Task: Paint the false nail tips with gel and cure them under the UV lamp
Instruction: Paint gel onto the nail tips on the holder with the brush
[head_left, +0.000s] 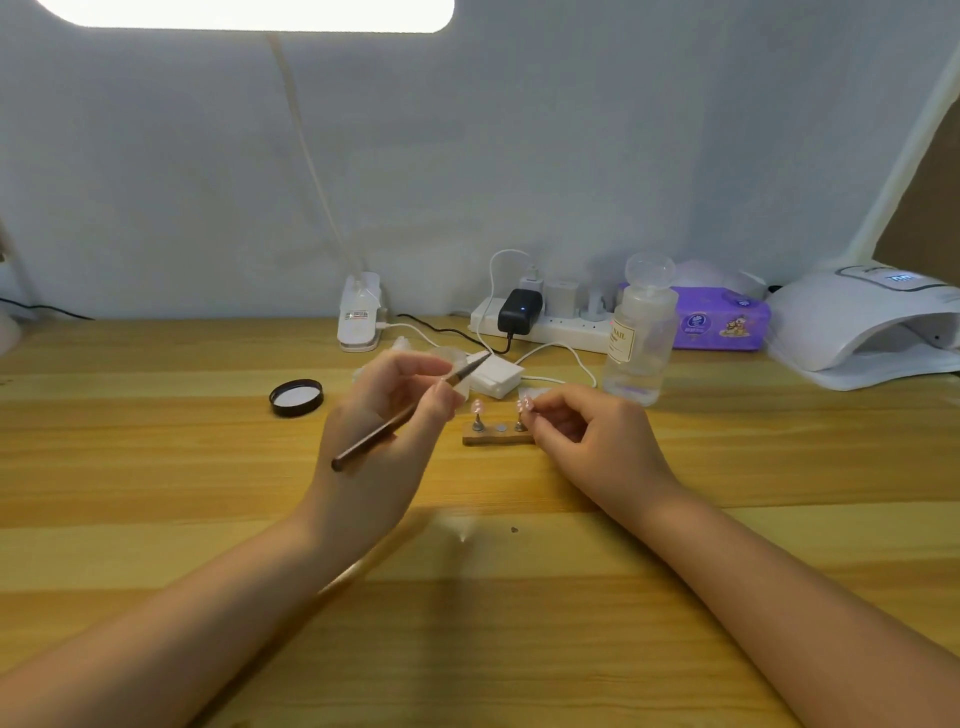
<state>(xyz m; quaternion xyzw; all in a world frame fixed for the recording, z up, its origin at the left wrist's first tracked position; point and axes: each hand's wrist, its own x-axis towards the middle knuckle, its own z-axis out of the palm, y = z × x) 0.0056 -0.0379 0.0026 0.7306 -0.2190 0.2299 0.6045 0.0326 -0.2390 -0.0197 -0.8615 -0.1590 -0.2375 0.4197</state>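
False nail tips (524, 402) are mounted on small metal stands on a wooden holder (497, 439) near the middle of the surface (156, 519). The right-hand tip is pinched by the right hand (587, 441), its grip narrow. A brush (405, 415) is gripped by the left hand (384, 441), bristles raised. Wet gel could be smeared if the tip is touched on its painted face, or the stand toppled by a sideways pull. A UV lamp (862, 327) is set at the back right corner, near a clear bottle (641, 338), tissue pack (719, 319), power strip (550, 325) and black lid (296, 397), before a pale wall.
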